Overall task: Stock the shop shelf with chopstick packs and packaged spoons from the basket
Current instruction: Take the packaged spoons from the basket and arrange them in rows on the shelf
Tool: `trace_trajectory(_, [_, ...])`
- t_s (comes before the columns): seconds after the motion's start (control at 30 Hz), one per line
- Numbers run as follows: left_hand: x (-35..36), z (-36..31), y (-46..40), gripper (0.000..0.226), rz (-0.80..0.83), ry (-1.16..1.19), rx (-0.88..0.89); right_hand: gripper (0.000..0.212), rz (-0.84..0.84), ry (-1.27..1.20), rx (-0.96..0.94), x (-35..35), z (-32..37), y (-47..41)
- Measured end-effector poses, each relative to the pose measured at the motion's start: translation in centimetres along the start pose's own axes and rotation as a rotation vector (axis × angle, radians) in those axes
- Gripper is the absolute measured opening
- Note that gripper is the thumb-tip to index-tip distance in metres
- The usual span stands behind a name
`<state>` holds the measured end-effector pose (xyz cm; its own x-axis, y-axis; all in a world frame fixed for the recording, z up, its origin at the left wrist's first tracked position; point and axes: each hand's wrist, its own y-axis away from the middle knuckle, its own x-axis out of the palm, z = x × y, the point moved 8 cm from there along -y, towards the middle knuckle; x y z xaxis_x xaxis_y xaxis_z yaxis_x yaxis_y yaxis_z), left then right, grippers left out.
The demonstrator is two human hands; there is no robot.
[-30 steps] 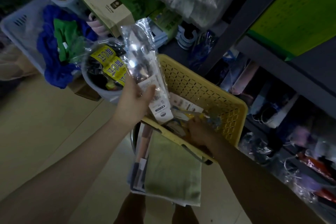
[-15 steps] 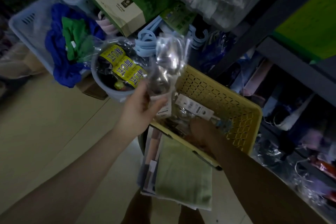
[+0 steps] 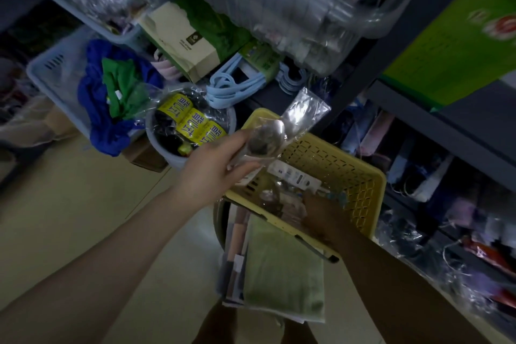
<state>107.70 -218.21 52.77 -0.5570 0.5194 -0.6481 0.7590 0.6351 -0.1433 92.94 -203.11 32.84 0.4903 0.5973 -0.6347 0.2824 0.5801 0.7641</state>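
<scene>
While the yellow basket (image 3: 335, 165) is sitting propped against the dark shop shelf (image 3: 396, 45), the left hand (image 3: 215, 173) is lifting a packaged spoon (image 3: 276, 134) up over the basket's far-left corner, thumb and fingers pinching the clear sleeve near its lower end so the bowl of the spoon and the loose plastic tail are pointing up toward the shelf, a hold that looks meant to feed the pack in top-first. Down inside the basket, the right hand (image 3: 321, 212) is reaching among the remaining packs (image 3: 290, 179), fingers dipping into the pile; it is in shadow, so I cannot tell whether that grip is closing on anything. Working both hands at once looks like a way of lining up the next item while this one is going to the shelf. Just left of the basket, a grey tub (image 3: 192, 131) of yellow-labelled goods is standing on the floor, and below the basket's near edge a folded green cloth (image 3: 282, 274) is lying on a stack. Plenty is waiting in the basket, so stocking seems far from finished.
</scene>
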Motion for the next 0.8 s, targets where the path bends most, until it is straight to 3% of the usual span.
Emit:
trace_trajectory(0.1, [0.0, -0.2, 0.3, 0.032, 0.036, -0.065, 0.030, 0.046, -0.042, -0.076, 0.023, -0.6, 0.0, 0.2])
trace_trajectory(0.23, [-0.1, -1.2, 0.3, 0.036, 0.083, -0.047, 0.030, 0.028, -0.176, -0.088, 0.042, -3.1, 0.1, 2.1])
trace_trajectory(0.4, [-1.6, -5.6, -1.0, 0.031, 0.052, -0.112, 0.100, 0.027, -0.287, -0.426, 0.048, -6.5, -1.0, 6.3])
trace_trajectory(0.57, [-3.9, -9.0, -2.0, 0.039, 0.066, -0.171, 0.057, 0.042, -0.329, -0.483, 0.016, -10.1, -1.1, 11.5])
trace_trajectory(0.7, [-5.6, -11.3, -2.5, 0.032, 0.051, -0.193, 0.044, 0.019, -0.364, -0.369, -0.006, -12.7, -1.0, 13.3])
trace_trajectory(0.8, [-6.3, -12.1, -2.3, 0.016, 0.076, -0.206, 0.061, 0.013, -0.330, -0.527, 0.051, -12.7, -1.7, 12.5])
